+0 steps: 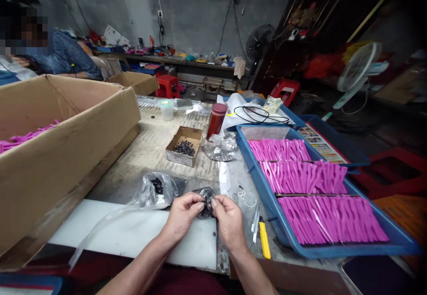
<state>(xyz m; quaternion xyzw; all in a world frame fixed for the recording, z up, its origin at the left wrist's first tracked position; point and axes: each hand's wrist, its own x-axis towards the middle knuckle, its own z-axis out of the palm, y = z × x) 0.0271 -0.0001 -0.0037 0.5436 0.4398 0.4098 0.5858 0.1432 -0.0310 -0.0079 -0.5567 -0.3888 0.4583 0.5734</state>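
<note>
My left hand (pixel 183 213) and my right hand (pixel 229 219) meet at the near side of the table, thumbs and forefingers pinched. Between and behind the fingertips is a small dark, shiny plastic bag (pixel 206 193), and both hands seem to grip its sides. Whatever is inside it is hard to make out. To the left of my left hand, a clear plastic bag (pixel 150 197) lies open with black pieces in it. A yellow-handled tool (pixel 264 239) and thin metal blades (pixel 255 224) rest right of my right hand.
A big cardboard box (pixel 83 148) with pink pieces stands left. On the right, a blue tray (pixel 267 197) holds rows of pink strips (pixel 327 219). Beyond my hands are a small carton of black screws (pixel 184 148), a red-brown jar (pixel 216 119) and a person (pixel 66 55).
</note>
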